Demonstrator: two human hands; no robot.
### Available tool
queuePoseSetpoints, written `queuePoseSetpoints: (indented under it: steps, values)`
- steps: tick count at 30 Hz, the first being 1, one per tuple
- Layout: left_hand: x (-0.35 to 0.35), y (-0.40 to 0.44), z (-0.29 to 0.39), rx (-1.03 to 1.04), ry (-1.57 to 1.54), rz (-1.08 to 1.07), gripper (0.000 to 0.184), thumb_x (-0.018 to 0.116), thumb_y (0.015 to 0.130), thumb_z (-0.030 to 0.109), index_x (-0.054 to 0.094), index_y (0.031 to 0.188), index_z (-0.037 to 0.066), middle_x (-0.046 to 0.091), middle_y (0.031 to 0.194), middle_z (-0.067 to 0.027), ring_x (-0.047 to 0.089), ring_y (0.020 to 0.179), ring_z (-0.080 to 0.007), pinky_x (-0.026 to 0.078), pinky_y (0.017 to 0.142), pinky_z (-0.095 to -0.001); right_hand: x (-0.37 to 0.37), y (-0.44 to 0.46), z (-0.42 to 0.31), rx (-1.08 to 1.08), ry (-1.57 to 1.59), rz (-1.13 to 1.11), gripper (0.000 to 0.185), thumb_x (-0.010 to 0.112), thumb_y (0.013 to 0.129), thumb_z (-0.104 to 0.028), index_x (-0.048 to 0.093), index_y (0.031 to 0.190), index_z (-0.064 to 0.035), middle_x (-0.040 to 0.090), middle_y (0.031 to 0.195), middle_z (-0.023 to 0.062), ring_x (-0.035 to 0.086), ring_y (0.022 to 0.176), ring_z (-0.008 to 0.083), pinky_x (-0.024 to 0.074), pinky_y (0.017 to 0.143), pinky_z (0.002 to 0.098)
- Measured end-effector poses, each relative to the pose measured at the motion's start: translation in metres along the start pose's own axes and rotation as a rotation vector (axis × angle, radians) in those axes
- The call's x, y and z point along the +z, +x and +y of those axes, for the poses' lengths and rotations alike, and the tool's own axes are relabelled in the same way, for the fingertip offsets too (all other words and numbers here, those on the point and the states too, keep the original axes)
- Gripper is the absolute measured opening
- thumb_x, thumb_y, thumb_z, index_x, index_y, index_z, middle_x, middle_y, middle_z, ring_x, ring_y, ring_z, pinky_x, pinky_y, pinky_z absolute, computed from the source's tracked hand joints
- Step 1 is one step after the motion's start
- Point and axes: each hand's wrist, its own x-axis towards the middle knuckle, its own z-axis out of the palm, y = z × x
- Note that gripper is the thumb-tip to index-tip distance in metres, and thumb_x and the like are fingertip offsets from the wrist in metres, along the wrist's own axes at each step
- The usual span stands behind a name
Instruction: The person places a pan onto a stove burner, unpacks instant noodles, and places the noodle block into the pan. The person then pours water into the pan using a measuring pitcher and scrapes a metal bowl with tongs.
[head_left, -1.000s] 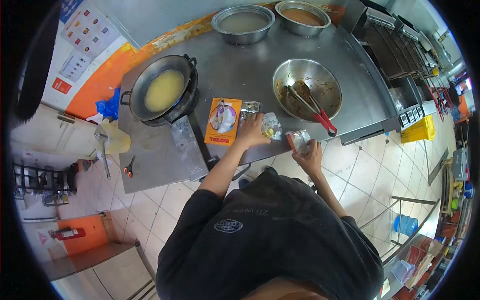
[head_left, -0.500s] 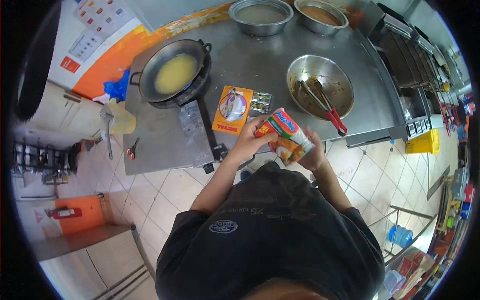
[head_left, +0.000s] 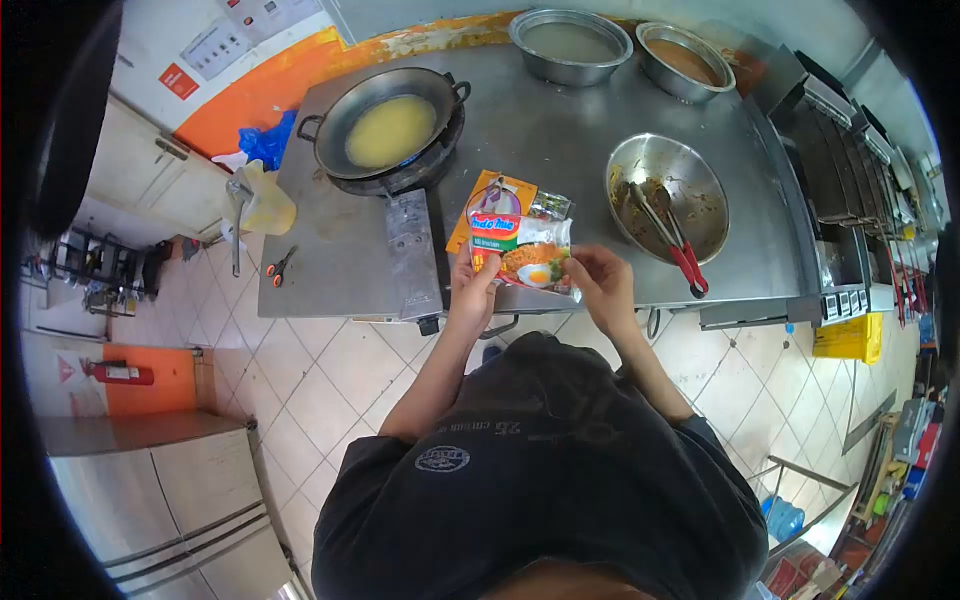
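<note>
1. Both hands on the instant noodle packet [head_left: 518, 252]: left hand [head_left: 472, 290] grasps its left end, thumb on the printed face; right hand [head_left: 607, 285] pinches the right edge.
2. Packet is up at the near side of the steel counter [head_left: 530, 110], print facing the camera, partly covering the orange printed box [head_left: 520, 187]. Silvery sachets [head_left: 552, 205] sit just beyond its right end.
3. Status: no noodles visible outside the packet. Can't tell if it's sealed or torn; right end looks crumpled. Emptying it reads as not done.
4. Left: wok [head_left: 335, 135] already has yellow liquid [head_left: 390, 132] in it. Can't tell if heat is on. Scissors [head_left: 280, 267] lie near the counter's left edge, unused.
5. Right: steel mixing bowl [head_left: 700, 180] has food residue inside, red-handled tongs [head_left: 688, 268] leaning over its near rim. Looks used; not cleaned.
6. Far side: two metal basins [head_left: 570, 73], one with cloudy liquid, one brownish-orange.
</note>
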Motion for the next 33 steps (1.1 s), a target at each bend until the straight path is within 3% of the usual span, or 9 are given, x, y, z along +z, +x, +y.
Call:
queuePoseSetpoints:
  steps: [6,9,11,12,14,21,25,31,33]
  values:
    - [-0.008,-0.007,-0.003,0.044,-0.028,0.017,0.039,0.055,0.088,0.004,0.042,0.125,0.004,0.055,0.117,-0.0059,0.053,0.106,-0.0145,0.043,0.091,-0.0307,-0.001,-0.001,0.008,0.018,0.095,-0.039,0.014,0.058,0.085,-0.002,0.058,0.095,0.0082,0.063,0.081,0.0083,0.06,0.075,0.0113,0.0488,0.067,0.024]
    - [-0.026,-0.006,-0.014,0.073,0.309,0.006,0.04,0.057,0.087,0.005,0.044,0.125,0.005,0.055,0.116,-0.0059,0.053,0.106,-0.0138,0.044,0.09,-0.0295,0.007,-0.003,-0.002,-0.082,0.045,0.058,0.012,0.058,0.085,-0.001,0.058,0.094,0.0075,0.062,0.08,0.0085,0.06,0.078,0.0132,0.0485,0.068,0.0247]
    - [-0.018,-0.016,-0.006,0.075,0.492,0.053,0.042,0.062,0.083,0.006,0.048,0.123,0.005,0.054,0.116,-0.0053,0.051,0.106,-0.0131,0.043,0.09,-0.0292,-0.008,0.002,0.035,-0.156,-0.338,0.101,0.013,0.062,0.083,-0.005,0.059,0.088,0.0071,0.06,0.074,0.007,0.054,0.068,0.0092,0.044,0.06,0.0242]
    - [-0.011,-0.018,0.002,0.12,0.52,0.002,0.046,0.065,0.081,0.008,0.047,0.124,0.006,0.053,0.117,-0.0042,0.049,0.108,-0.0128,0.041,0.093,-0.0293,-0.009,0.004,0.038,-0.134,-0.232,0.046,0.012,0.062,0.082,-0.005,0.059,0.084,0.0063,0.057,0.068,0.0044,0.049,0.063,0.0074,0.0399,0.056,0.0232]
    - [-0.025,-0.016,-0.018,0.147,0.382,0.024,0.055,0.065,0.08,0.001,0.041,0.129,0.007,0.052,0.12,-0.0037,0.05,0.107,-0.0111,0.042,0.092,-0.0282,-0.007,0.001,0.025,-0.194,-0.41,0.021,0.011,0.061,0.083,-0.004,0.057,0.078,0.0049,0.052,0.062,0.0001,0.047,0.06,0.0057,0.0371,0.053,0.0221]
    - [-0.022,-0.025,0.002,-0.083,-0.023,-0.034,0.055,0.058,0.087,0.007,0.032,0.135,0.008,0.049,0.126,-0.0037,0.048,0.114,-0.0126,0.04,0.095,-0.0288,-0.001,0.001,0.024,0.12,0.351,-0.229,0.013,0.055,0.088,-0.012,0.053,0.077,-0.0053,0.059,0.076,0.0033,0.055,0.07,0.0105,0.0441,0.067,0.0274]
    - [-0.037,-0.027,-0.01,-0.149,-0.12,-0.046,0.054,0.054,0.09,0.012,0.03,0.138,0.011,0.047,0.129,-0.0036,0.049,0.115,-0.0155,0.044,0.093,-0.0338,-0.002,0.0,0.013,0.217,0.286,-0.299,0.009,0.05,0.091,-0.012,0.052,0.087,-0.0035,0.059,0.088,0.0057,0.055,0.079,0.0108,0.0437,0.074,0.0275]
    - [-0.044,-0.032,-0.016,-0.36,-0.285,-0.028,0.045,0.055,0.09,0.025,0.04,0.13,0.011,0.051,0.123,-0.0033,0.052,0.111,-0.0162,0.045,0.09,-0.0367,0.004,-0.003,0.015,0.113,0.415,-0.342,0.023,0.049,0.094,-0.021,0.053,0.105,-0.0002,0.059,0.102,0.0076,0.057,0.092,0.013,0.0445,0.086,0.0297]
    - [-0.045,-0.031,-0.023,-0.364,-0.331,-0.067,0.046,0.055,0.09,0.026,0.039,0.131,0.011,0.05,0.124,-0.0037,0.051,0.112,-0.0166,0.044,0.09,-0.037,0.008,-0.007,0.01,0.022,0.216,-0.246,0.021,0.051,0.093,-0.019,0.053,0.102,0.0001,0.059,0.094,0.0053,0.056,0.084,0.0103,0.0444,0.078,0.0262]
